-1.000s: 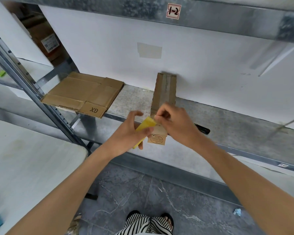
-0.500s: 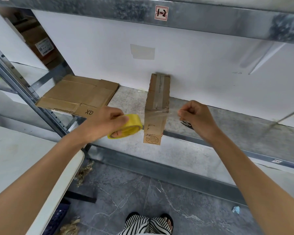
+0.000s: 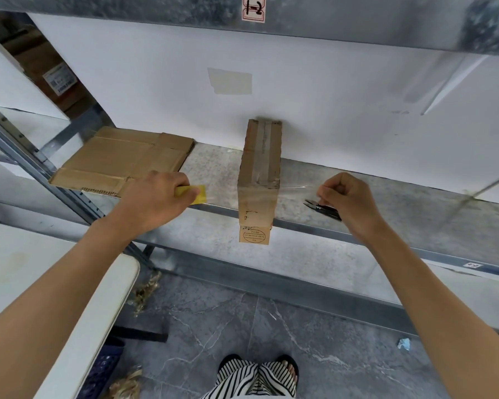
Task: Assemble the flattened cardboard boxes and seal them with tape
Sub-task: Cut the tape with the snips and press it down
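Left hand (image 3: 153,201) gripping yellow tape roll (image 3: 195,194), right hand (image 3: 347,198) pinching clear strip (image 3: 293,188) across box (image 3: 260,177) sitting on metal shelf (image 3: 386,208).

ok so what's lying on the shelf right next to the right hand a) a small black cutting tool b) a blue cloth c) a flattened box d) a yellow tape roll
a: a small black cutting tool lies on the metal shelf beside the right hand, which pinches the clear tape stretched across the box; the yellow tape roll is in the left hand.
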